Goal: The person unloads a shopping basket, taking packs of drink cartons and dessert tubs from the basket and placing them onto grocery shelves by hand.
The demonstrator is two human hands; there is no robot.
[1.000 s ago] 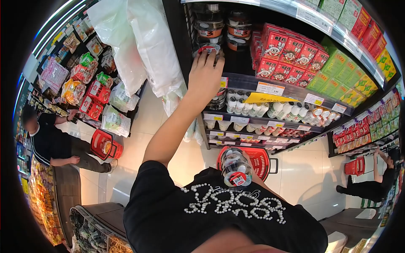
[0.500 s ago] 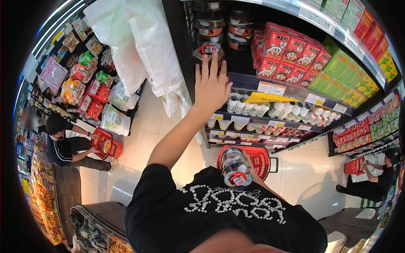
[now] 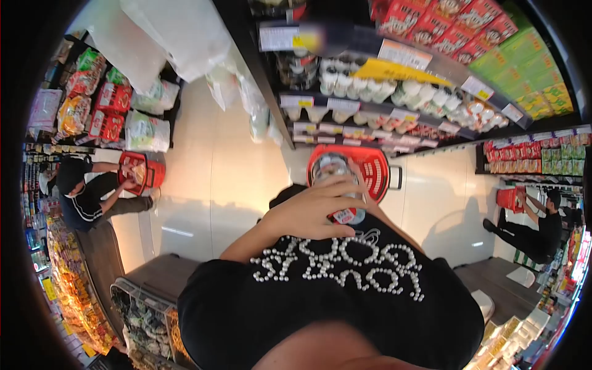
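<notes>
A stack of clear round containers (image 3: 348, 216) with a red-and-white label is upright against my chest, in front of my black shirt with pearl lettering (image 3: 339, 265). My left hand (image 3: 317, 206) lies across the stack, its fingers curved over the side and its thumb below the label. My right hand (image 3: 365, 188) holds the stack from the other side, mostly hidden behind it. Beyond both hands is a red shopping basket (image 3: 377, 172) with a dark handle; how it is supported is hidden.
Ahead are shelves with red drink cartons (image 3: 431, 28), green cartons (image 3: 524, 58) and small white bottles (image 3: 370, 86). White plastic bags (image 3: 185, 37) hang at the upper left. One person (image 3: 86, 191) with a basket is at left, another (image 3: 542, 225) at right.
My left hand has come back from the shelf and down onto the stack of containers. The view has tilted downward, so the shelves sit higher. The person at left has raised their basket.
</notes>
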